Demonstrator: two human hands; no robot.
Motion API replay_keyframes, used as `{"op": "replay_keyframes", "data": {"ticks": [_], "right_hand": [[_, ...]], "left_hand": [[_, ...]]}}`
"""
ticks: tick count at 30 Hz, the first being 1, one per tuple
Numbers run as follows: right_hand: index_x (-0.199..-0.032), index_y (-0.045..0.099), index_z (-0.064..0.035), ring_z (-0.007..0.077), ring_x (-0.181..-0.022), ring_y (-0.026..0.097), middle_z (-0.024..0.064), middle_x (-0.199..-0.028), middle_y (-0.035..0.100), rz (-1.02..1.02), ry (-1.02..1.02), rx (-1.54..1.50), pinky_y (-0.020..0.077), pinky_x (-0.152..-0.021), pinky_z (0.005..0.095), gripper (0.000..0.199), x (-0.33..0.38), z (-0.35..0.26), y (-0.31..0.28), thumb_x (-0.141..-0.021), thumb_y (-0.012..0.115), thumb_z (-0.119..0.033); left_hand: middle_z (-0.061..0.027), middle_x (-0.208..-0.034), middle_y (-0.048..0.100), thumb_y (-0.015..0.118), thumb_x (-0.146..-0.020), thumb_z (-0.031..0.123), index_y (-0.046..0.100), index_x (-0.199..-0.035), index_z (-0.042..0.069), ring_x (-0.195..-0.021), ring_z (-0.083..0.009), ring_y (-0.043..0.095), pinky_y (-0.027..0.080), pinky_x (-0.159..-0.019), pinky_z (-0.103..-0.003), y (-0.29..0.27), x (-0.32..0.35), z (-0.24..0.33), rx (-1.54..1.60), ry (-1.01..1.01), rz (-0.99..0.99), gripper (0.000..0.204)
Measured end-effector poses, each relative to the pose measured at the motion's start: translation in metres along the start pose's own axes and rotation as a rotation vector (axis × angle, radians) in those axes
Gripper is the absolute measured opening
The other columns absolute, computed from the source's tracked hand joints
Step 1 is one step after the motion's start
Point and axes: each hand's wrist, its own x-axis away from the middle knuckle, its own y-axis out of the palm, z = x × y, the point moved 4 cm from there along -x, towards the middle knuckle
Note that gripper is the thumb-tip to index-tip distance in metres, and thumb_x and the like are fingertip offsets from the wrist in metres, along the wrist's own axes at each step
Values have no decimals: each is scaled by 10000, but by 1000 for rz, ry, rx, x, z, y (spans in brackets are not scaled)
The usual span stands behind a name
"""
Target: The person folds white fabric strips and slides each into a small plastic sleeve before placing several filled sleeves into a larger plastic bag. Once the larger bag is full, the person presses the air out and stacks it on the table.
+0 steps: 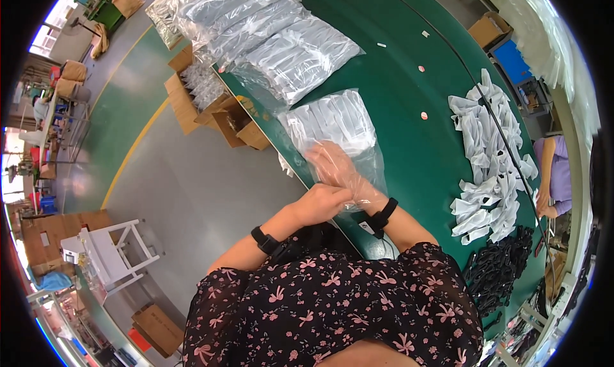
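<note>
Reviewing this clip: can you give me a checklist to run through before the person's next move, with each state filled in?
1. Left hand has hold of the clear bag: ok, it pinches the plastic beside the right wrist.
2. Right hand out of the bag: not ok, it appears to be inside, near the white pieces.
3. White pieces lie in the bag: ok, packed at its far end.
4. Number of pieces in the bag: cannot tell, they overlap under the plastic.
5. Loose white pile away from both hands: ok, it lies across the green table to the right.
</note>
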Motion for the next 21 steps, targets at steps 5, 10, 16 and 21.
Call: {"op": "replay_keyframes", "data": {"ticks": [5,10,16,21], "right_hand": [[-1228,591,-56,252,-1118,521,87,-1410,473,-189,-15,245,449,-861,404,417,-7,-2,5,-820,579,-140],[-1248,578,-70,216,-1118,498,66,-1430,451,-230,9,453,448,-817,392,451,-22,0,10,-812,594,-182],[-1320,527,-57,222,-1037,522,24,-1420,462,-319,164,469,439,-811,399,537,-47,-6,14,-814,613,-216],[-1373,459,-32,238,-1034,526,44,-1444,431,-451,285,434,464,-779,427,576,-65,-4,20,-851,577,-244]], "left_hand": [[-153,-667,522,630,-839,63,483,-808,40,-610,-352,553,452,-554,-419,-3,-1,7,68,-59,-38,152],[-171,-677,506,616,-861,55,466,-798,33,-627,-366,546,431,-556,-425,-6,-2,11,135,-87,-77,163],[-154,-727,581,590,-814,19,512,-874,31,-677,-356,605,480,-599,-435,-7,4,15,136,-69,-96,100],[-148,-729,585,584,-807,9,524,-887,33,-681,-347,612,487,-599,-429,-8,11,19,106,-40,-123,103]]}}
